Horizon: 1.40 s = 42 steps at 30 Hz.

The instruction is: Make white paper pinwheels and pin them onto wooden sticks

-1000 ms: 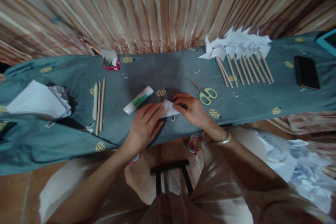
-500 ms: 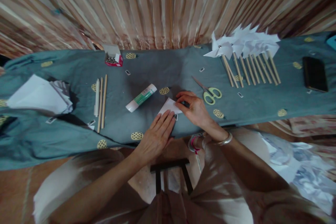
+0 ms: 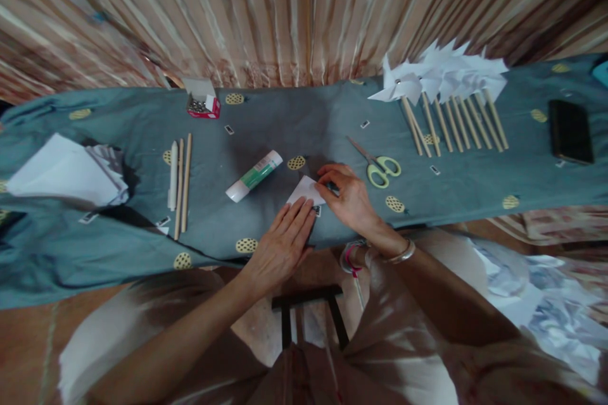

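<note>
A small folded piece of white paper (image 3: 303, 190) lies on the green-blue cloth in front of me. My left hand (image 3: 282, 237) rests flat on its near edge, fingers stretched out. With thumb and fingertips together, my right hand (image 3: 349, 197) pinches the paper's right corner. A glue stick (image 3: 254, 176) with a green label lies just left of the paper. To the right of my right hand are scissors (image 3: 377, 164) with light green handles, their blades pointing away to the left.
Several paper pinwheels (image 3: 446, 79) on wooden sticks lie at the back right, near a dark phone (image 3: 570, 131). Leftward are wooden sticks (image 3: 186, 186), a white pen-like stick (image 3: 173, 176), a small box of metal pins (image 3: 203, 104) and stacked white paper (image 3: 66, 171). A curtain (image 3: 285, 12) hangs behind.
Almost nothing differs. Both hands stay on the folded paper, with only a very slight shift of the fingers and of the whole view.
</note>
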Motion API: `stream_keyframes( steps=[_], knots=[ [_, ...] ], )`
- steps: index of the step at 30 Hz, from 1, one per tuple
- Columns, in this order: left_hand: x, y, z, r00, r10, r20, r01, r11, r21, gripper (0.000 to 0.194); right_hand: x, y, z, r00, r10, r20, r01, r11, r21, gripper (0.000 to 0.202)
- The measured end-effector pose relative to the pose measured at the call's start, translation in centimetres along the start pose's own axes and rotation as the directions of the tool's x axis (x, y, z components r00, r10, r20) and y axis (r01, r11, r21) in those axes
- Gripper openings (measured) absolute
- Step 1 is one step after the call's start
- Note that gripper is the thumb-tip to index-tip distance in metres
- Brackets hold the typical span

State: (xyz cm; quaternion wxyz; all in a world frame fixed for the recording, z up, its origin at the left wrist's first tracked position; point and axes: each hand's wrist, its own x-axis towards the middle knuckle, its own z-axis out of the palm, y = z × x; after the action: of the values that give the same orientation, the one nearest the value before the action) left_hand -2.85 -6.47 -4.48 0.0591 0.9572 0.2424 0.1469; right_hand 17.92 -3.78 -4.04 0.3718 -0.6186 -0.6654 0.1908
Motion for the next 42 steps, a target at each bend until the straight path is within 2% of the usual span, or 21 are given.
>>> stream_keyframes(
  steps=[12, 22, 30, 35, 42],
  knots=[
    [0.0, -0.1, 0.0, 1.0, 0.0, 0.0, 0.0, 0.998, -0.058, 0.058, -0.2, -0.2, 0.2, 0.999, -0.03, -0.017, 0.029, 0.998, -0.052, 0.011],
    [0.0, -0.1, 0.0, 1.0, 0.008, -0.007, -0.008, 0.999, -0.043, 0.056, -0.8, -0.3, 0.1, 0.999, -0.031, -0.019, 0.029, 0.998, -0.064, 0.005],
    [-0.1, -0.2, 0.0, 1.0, -0.004, 0.005, 0.005, 0.998, -0.066, 0.06, -2.1, -0.1, 0.1, 0.999, -0.047, 0.004, 0.047, 0.989, -0.14, 0.04],
    [-0.7, -1.2, -1.0, 0.999, 0.021, -0.044, -0.023, 0.999, -0.034, 0.049, -3.3, 0.9, -0.9, 1.0, 0.005, -0.008, -0.007, 0.984, -0.178, 0.046],
    [-2.1, -2.7, -2.8, 0.995, -0.028, -0.098, 0.018, 0.994, -0.109, 0.04, -4.4, 1.8, -2.6, 0.999, 0.009, -0.039, -0.015, 0.986, -0.166, 0.038]
  ],
)
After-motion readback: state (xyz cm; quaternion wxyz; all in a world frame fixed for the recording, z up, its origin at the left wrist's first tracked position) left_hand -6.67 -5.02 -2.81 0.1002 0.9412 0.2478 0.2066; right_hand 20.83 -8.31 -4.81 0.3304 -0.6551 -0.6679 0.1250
